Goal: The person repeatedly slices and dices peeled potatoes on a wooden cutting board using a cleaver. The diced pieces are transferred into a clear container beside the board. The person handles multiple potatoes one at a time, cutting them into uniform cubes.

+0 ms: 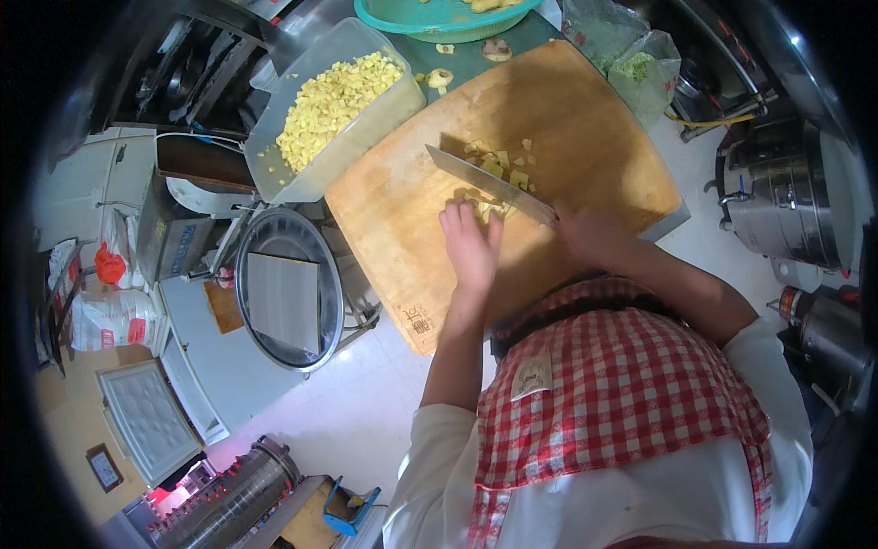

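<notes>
My right hand (pixel 588 233) grips the handle of a cleaver (pixel 490 182), its broad blade reaching up and left over a wooden cutting board (pixel 391 226). On the near side of the blade, my left hand (pixel 472 240) rests its fingertips on pale yellow slices (pixel 488 207), partly hidden under the fingers. Beyond the blade lie small cut pieces (pixel 497 163) of the same pale yellow food, possibly potato or bamboo shoot. A translucent plastic tub (pixel 312 182) at the board's far left holds a heap of small yellow cubes (pixel 333 103).
A turquoise basket (pixel 439 31) with pale pieces stands behind the board. Scraps (pixel 439 79) lie on the green surface between tub and board. Plastic bags (pixel 638 75) with green contents sit at the far right corner. A round metal tray (pixel 288 230) stands lower left.
</notes>
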Demonstrator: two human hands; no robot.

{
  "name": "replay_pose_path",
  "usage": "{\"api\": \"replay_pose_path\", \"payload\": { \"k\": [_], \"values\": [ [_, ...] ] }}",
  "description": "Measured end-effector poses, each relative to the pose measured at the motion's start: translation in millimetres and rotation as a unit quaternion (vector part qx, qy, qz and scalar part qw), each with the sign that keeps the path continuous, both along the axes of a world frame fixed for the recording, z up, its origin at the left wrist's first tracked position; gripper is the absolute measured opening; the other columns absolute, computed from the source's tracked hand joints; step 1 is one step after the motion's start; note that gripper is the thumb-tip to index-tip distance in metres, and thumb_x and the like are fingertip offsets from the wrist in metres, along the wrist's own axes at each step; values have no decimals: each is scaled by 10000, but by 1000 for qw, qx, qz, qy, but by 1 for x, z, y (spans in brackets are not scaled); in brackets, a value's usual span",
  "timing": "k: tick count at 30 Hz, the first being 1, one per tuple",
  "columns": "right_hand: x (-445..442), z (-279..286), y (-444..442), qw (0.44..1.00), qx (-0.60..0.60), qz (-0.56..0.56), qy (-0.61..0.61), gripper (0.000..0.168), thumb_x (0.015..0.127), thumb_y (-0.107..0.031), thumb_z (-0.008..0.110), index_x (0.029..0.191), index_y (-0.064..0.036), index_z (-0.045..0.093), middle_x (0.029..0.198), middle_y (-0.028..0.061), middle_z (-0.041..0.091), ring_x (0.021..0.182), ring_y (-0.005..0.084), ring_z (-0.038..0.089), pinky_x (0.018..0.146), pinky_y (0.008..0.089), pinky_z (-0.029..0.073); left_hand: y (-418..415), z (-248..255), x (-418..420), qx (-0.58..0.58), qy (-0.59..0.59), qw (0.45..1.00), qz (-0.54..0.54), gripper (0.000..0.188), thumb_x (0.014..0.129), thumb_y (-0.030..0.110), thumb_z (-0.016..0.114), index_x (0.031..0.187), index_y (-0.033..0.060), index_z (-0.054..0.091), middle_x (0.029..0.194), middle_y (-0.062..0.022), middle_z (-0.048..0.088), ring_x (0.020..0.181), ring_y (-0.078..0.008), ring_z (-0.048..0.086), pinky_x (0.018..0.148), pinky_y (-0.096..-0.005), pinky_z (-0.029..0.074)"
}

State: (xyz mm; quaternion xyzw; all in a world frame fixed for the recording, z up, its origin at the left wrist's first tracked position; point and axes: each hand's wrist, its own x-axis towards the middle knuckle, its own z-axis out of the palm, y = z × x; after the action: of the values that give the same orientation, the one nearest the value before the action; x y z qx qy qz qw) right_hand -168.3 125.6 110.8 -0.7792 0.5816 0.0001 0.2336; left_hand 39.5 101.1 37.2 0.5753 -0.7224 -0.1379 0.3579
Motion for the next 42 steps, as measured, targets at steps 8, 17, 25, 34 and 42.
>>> {"api": "replay_pose_path", "payload": {
  "k": [8,17,25,34,42],
  "values": [
    [0,-6,-2,999,31,28,11,236,908,-195,507,1063,-17,506,688,221,648,624,423,643,563,529,496,8,-11,7,-14,8,1000,3,260,814,69,660,1027,-15,539,1033,-206,535,989,-388,514,867,-432,442],
    [-11,15,-17,995,-7,103,15,217,931,-207,503,1043,-22,514,640,209,629,609,398,641,559,506,482,13,-14,4,5,13,999,52,219,814,10,627,1014,0,537,945,-187,547,912,-373,519,805,-447,441],
    [-11,14,-13,992,-11,126,2,194,912,-190,528,1018,-28,528,637,193,628,592,396,633,554,513,476,24,-17,8,2,23,998,58,165,824,-4,620,971,12,546,903,-172,555,856,-370,525,780,-431,445],
    [-26,-16,-17,990,0,88,-114,266,968,-274,519,1077,-35,556,731,216,640,620,362,636,551,477,476,30,-10,5,41,8,999,1,491,808,230,748,1184,-2,533,1157,-218,548,1097,-398,510,944,-454,417],
    [-119,-24,-22,896,198,-309,-249,350,935,-284,580,1130,6,594,901,132,655,812,237,623,718,392,489,-28,-1,-21,34,-130,991,-21,1219,580,581,837,1485,20,243,1524,-332,145,1394,-539,152,1137,-582,200]
  ]
}}
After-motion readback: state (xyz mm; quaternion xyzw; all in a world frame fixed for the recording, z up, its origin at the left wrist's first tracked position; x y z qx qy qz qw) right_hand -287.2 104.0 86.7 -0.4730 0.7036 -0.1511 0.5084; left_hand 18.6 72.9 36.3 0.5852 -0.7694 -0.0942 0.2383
